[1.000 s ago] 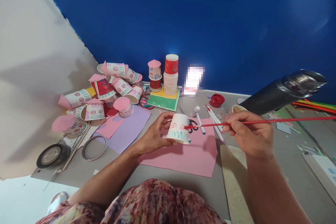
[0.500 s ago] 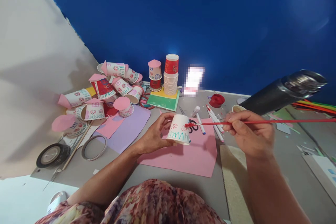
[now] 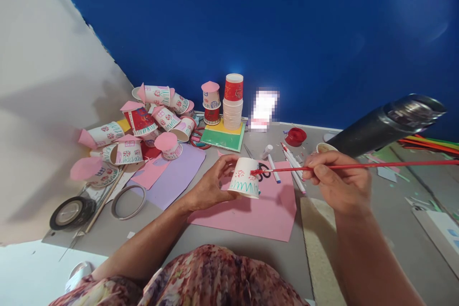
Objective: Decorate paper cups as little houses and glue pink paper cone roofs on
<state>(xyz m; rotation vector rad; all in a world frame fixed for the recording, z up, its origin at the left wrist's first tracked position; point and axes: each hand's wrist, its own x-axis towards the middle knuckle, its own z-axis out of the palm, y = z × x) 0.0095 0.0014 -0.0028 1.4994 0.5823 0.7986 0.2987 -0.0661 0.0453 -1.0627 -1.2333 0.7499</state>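
Head view: left hand point(image 3: 208, 188) curls round one paper cup point(image 3: 244, 179), right hand point(image 3: 337, 178) pinches one red brush point(image 3: 289, 169)

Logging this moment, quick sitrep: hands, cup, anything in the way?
Left hand holding paper cup, rim down, above pink paper. Right hand gripping brush, red tip at cup's side. No obstruction seen between them.

White cup point(image 3: 244, 179) with red dots, green zigzags
Red brush point(image 3: 287, 169), pink sheet point(image 3: 258, 222), grey worktop point(image 3: 283, 258), deep-blue wall point(image 3: 304, 33).
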